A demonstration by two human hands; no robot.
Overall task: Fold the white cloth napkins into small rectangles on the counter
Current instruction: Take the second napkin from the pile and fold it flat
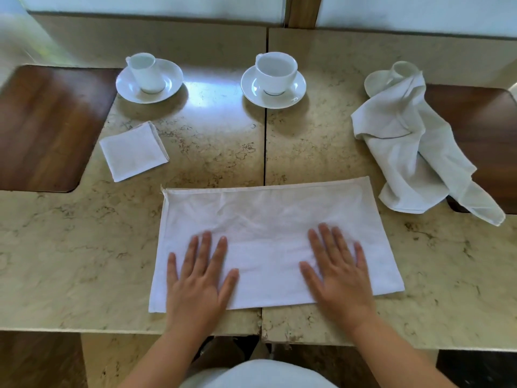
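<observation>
Both hands were flat and released, palms down, gripping nothing: left hand [197, 278] and right hand [337, 271] pressed the near half of the half-folded napkin [268, 217].

Landmark: the seam [265, 141] between the two counter slabs. Napkin straddled it at the near counter edge, roughly centred. Its long axis ran left-right, across the seam; short axis pointed away from the person. Far hem tilted slightly, right end further off.

Risks, as I judged them:
- Wrinkles sat in the middle, beyond the fingers. Folding over them would lock in a lumpy crease.
- Near edge lay just beside the counter lip; a pull toward the body could drag cloth off.
- Skewed far hem: corners may not meet on the next fold, giving an uneven rectangle.

One folded napkin [134, 151] lay left of the seam, a crumpled napkin [411, 147] well right of it, draped onto a cup and saucer [391, 77].
</observation>
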